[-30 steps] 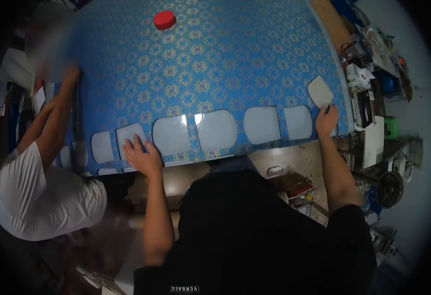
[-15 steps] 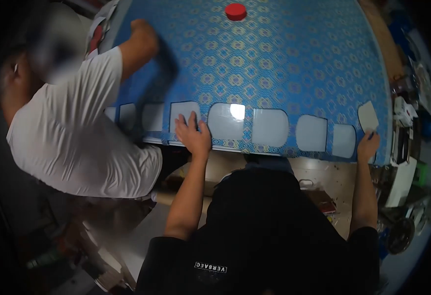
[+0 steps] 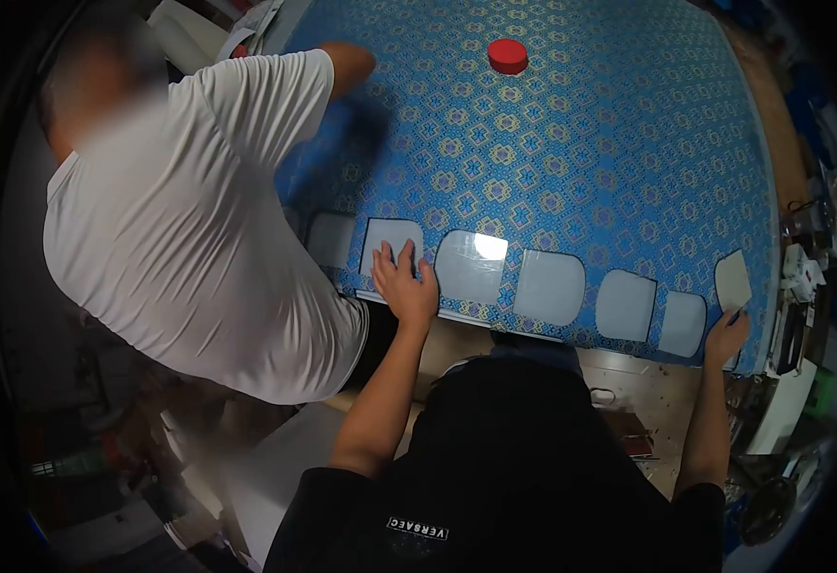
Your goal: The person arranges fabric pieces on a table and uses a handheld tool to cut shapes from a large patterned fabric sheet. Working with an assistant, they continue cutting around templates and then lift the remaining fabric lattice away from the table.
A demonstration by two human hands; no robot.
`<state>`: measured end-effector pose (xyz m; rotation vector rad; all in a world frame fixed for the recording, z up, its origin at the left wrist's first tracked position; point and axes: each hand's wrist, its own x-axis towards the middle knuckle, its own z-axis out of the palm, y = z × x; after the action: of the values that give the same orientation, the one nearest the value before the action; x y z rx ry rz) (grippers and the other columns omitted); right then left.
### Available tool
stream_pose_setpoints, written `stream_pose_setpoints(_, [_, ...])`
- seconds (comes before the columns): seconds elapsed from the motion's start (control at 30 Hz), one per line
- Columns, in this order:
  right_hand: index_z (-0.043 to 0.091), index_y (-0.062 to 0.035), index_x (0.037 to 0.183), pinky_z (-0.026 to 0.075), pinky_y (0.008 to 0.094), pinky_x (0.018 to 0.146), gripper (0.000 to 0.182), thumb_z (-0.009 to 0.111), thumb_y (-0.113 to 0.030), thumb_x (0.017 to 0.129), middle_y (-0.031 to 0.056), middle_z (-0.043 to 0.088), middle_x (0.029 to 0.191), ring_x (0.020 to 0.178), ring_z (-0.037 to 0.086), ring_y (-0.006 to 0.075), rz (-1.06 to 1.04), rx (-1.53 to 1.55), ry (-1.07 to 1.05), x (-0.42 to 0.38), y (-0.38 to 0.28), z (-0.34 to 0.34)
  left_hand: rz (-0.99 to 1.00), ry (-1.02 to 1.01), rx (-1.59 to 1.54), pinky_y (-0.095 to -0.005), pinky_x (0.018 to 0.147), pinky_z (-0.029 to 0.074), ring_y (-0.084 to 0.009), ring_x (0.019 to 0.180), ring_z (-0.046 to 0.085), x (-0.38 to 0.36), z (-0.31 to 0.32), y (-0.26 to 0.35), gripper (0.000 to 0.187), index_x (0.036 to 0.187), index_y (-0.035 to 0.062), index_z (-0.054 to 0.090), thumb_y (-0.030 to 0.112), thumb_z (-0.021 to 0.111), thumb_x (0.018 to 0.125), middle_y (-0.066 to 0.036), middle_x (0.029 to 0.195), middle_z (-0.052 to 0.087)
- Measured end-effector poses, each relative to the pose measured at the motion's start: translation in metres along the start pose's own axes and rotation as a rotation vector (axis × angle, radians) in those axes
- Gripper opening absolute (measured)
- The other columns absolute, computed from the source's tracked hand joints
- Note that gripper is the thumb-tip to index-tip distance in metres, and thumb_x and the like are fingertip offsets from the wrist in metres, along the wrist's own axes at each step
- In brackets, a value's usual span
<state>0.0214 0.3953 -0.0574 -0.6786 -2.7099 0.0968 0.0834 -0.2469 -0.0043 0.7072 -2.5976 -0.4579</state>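
Observation:
A blue cloth (image 3: 533, 181) with a gold diamond pattern covers the table before me. Along its near edge runs a row of pocket-shaped cut-outs (image 3: 550, 288), through which a pale grey surface shows. My left hand (image 3: 407, 286) lies spread on the cloth, its fingertips over one cut-out and its palm by the table edge. At the right end of the row, my right hand (image 3: 727, 338) pinches the lower end of a cream card-like piece (image 3: 734, 280) with a rounded corner, which lies flat against the cloth.
A co-worker in a white T-shirt (image 3: 180, 229) leans over the table close on my left, one arm reaching across the cloth. A red round object (image 3: 507, 56) sits on the far part of the cloth. Various items crowd a surface (image 3: 783, 406) beyond the right edge.
The view has shifted, so the table appears lower and further right. The co-worker's body covers more of the left cut-outs. Both my hands keep nearly the same places on the cloth.

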Motion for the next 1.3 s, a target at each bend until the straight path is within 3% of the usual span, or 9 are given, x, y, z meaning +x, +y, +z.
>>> stream_pose_setpoints(0.17, [0.051, 0.0055, 0.132, 0.035, 0.0539, 0.107, 0.050, 0.044, -0.034, 0.102, 0.0285, 0.047, 0.137, 0.127, 0.044, 0.0446, -0.062, -0.023, 0.056, -0.004, -0.003, -0.002, 0.000, -0.003, -0.002, -0.0551, 0.113, 0.019, -0.0413, 0.140, 0.028, -0.006, -0.001, -0.003, 0.040, 0.125, 0.0089, 0.062, 0.021, 0.060, 0.087, -0.022, 0.144, 0.041])
stream_pose_setpoints(0.9, [0.051, 0.0030, 0.132, 0.035, 0.0525, 0.106, 0.050, 0.044, -0.036, 0.101, 0.0261, 0.043, 0.141, 0.129, 0.042, 0.0422, -0.028, -0.027, 0.026, -0.004, 0.006, 0.006, -0.007, -0.006, 0.002, -0.0556, 0.113, 0.019, -0.0415, 0.139, 0.029, -0.007, -0.003, -0.002, 0.041, 0.125, 0.0093, 0.062, 0.020, 0.060, 0.086, -0.022, 0.144, 0.042])
stream_pose_setpoints(1.07, [0.052, 0.0044, 0.128, 0.035, 0.0506, 0.107, 0.042, 0.050, -0.026, 0.099, 0.0255, 0.046, 0.139, 0.129, 0.042, 0.0418, -0.038, -0.025, -0.040, -0.006, 0.008, 0.011, 0.043, 0.007, 0.031, -0.0548, 0.112, 0.024, -0.0436, 0.135, 0.035, -0.004, 0.003, -0.018, 0.043, 0.123, 0.0102, 0.063, 0.021, 0.063, 0.081, -0.025, 0.141, 0.046])
stream_pose_setpoints(1.1, [0.057, 0.0051, 0.110, 0.041, 0.0520, 0.087, 0.033, 0.053, -0.025, 0.097, 0.0249, 0.057, 0.117, 0.103, 0.054, 0.0417, -0.055, 0.179, 0.088, -0.010, -0.016, -0.009, 0.008, 0.009, 0.034, -0.0545, 0.111, 0.026, -0.0437, 0.133, 0.038, -0.008, 0.002, -0.017, 0.042, 0.122, 0.0095, 0.063, 0.020, 0.063, 0.081, -0.026, 0.139, 0.047])
stream_pose_setpoints(1.17, [0.052, 0.0053, 0.126, 0.035, 0.0496, 0.106, 0.046, 0.056, -0.028, 0.094, 0.0270, 0.051, 0.132, 0.125, 0.046, 0.0424, -0.021, -0.050, 0.139, -0.015, -0.006, 0.000, 0.015, 0.006, 0.025, -0.0526, 0.108, 0.030, -0.0425, 0.130, 0.041, -0.009, 0.002, -0.010, 0.038, 0.121, 0.0041, 0.063, 0.019, 0.060, 0.087, -0.028, 0.140, 0.045])
stream_pose_setpoints(1.2, [0.052, 0.0031, 0.126, 0.032, 0.0518, 0.109, 0.044, 0.057, -0.026, 0.093, 0.0291, 0.046, 0.137, 0.130, 0.041, 0.0444, -0.048, -0.057, 0.138, -0.017, -0.005, -0.002, 0.032, 0.009, -0.012, -0.0533, 0.109, 0.029, -0.0421, 0.133, 0.039, -0.010, 0.006, -0.011, 0.039, 0.124, 0.0054, 0.062, 0.020, 0.058, 0.089, -0.026, 0.143, 0.043])
stream_pose_setpoints(1.3, [0.053, 0.0028, 0.125, 0.033, 0.0528, 0.108, 0.043, 0.057, -0.025, 0.092, 0.0292, 0.046, 0.137, 0.129, 0.042, 0.0450, 0.033, 0.085, 0.099, -0.021, -0.038, -0.032, -0.006, -0.020, 0.061, -0.0524, 0.111, 0.026, -0.0395, 0.137, 0.034, -0.011, -0.003, -0.006, 0.039, 0.128, 0.0081, 0.060, 0.022, 0.056, 0.091, -0.022, 0.146, 0.041])
